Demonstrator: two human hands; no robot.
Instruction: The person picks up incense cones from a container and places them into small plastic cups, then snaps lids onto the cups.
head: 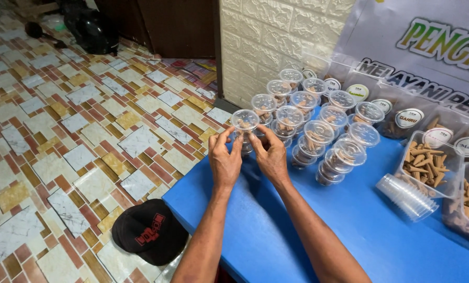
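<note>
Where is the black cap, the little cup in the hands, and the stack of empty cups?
black cap (149, 231): head view, top of its crown, on the floor.
little cup (244, 120): head view, its clear lid.
stack of empty cups (406, 196): head view, middle of the lying stack.

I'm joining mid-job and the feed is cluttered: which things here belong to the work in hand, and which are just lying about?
In use:
left hand and right hand, both on the lidded cup
filled cups
stack of empty cups
tubs of brown cones
blue table

Lying about:
black cap on the floor
black helmet
</note>
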